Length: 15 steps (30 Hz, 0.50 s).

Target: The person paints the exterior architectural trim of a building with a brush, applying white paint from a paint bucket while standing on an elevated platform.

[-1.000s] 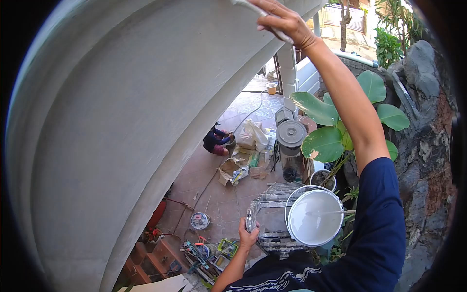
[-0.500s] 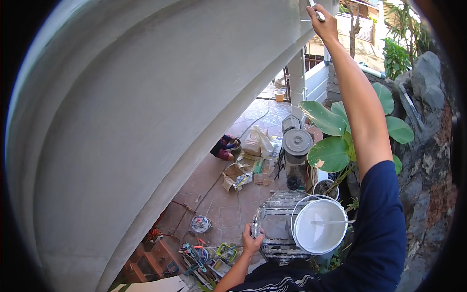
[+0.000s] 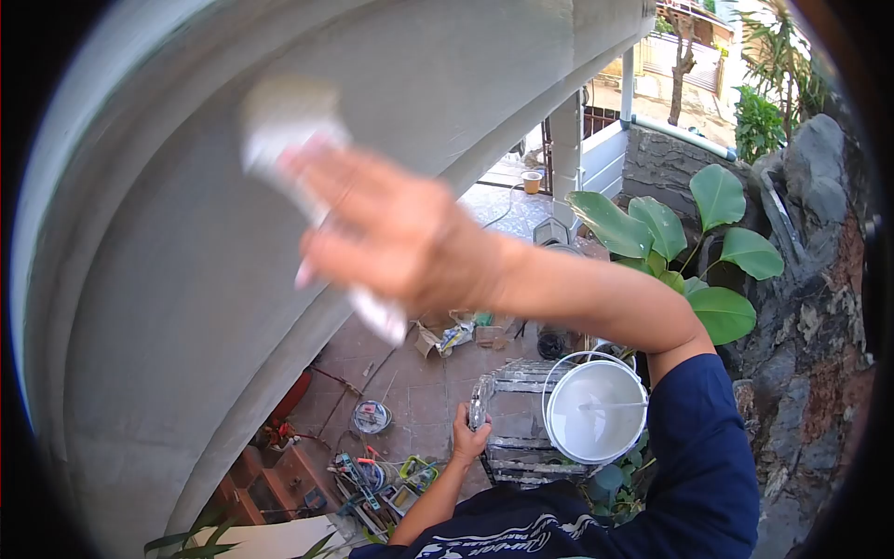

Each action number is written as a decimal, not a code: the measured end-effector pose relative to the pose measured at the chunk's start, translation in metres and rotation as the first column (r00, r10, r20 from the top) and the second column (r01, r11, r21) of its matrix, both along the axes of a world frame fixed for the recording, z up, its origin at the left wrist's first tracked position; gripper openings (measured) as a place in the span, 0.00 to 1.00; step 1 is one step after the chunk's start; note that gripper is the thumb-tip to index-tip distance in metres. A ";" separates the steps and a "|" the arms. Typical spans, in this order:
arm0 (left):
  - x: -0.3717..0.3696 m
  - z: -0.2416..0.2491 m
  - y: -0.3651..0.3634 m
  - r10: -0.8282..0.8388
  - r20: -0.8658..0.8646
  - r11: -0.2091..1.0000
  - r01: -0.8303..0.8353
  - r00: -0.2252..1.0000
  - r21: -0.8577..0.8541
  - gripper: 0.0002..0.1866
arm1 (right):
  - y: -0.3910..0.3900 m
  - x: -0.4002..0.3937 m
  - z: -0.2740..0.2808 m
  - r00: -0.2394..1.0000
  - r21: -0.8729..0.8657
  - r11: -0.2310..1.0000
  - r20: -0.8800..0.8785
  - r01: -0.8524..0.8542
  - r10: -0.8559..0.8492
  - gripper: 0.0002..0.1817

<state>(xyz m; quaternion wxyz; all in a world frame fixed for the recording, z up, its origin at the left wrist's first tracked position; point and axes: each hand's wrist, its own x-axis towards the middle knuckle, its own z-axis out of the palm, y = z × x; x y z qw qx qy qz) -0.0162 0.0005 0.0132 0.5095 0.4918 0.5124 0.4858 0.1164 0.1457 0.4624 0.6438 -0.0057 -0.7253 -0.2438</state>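
Observation:
My right hand (image 3: 400,233), smeared by motion, is wrapped round a wide paintbrush (image 3: 293,116) with white on it. The brush points up and left, overlapping the grey curved wall (image 3: 196,261) in this view. Lower down, my left hand (image 3: 468,438) grips the side rail of a paint-spattered stepladder (image 3: 526,380). A white bucket (image 3: 549,424) with a wire handle sits at the ladder's top, to the right of my left hand. White liquid lies inside it, and a thin stick or bar crosses its mouth.
Large-leaved plants (image 3: 722,312) and a rough rock wall (image 3: 792,373) stand close on my right. Far below, the tiled floor (image 3: 419,396) holds a paint pail (image 3: 372,417), torn bags (image 3: 447,337) and a cluster of tools (image 3: 363,489).
My right hand has swung from the upper right down and left with the paintbrush, nearer the camera. My left hand stays on the stepladder. The person below is now hidden.

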 end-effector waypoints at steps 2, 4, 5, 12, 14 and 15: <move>0.000 0.000 -0.001 0.002 0.025 1.000 -0.002 1.000 -0.020 0.15 | -0.015 -0.020 0.001 0.975 0.033 0.975 0.034 -0.222 0.221 0.09; -0.001 -0.002 -0.001 0.001 0.013 1.000 -0.001 1.000 -0.014 0.15 | -0.005 -0.022 0.012 0.883 0.043 0.882 0.039 -0.469 0.468 0.08; -0.001 -0.002 -0.001 -0.001 0.006 1.000 0.002 1.000 -0.011 0.15 | 0.003 -0.018 0.019 0.813 0.027 0.813 0.044 -0.582 0.580 0.07; 0.001 0.009 -0.006 -0.013 0.058 0.997 0.018 0.998 -0.074 0.14 | 0.139 0.154 0.028 0.669 -0.465 0.520 -0.669 -0.717 0.325 0.09; 0.001 0.004 -0.001 -0.012 0.050 1.000 0.013 0.999 -0.016 0.14 | 0.190 0.216 0.024 0.692 -0.486 0.636 -0.714 -0.599 0.106 0.08; 0.000 0.005 -0.003 -0.011 0.047 1.000 0.012 0.999 -0.025 0.14 | 0.204 0.235 0.021 0.696 -0.537 0.690 -0.714 -0.484 -0.068 0.08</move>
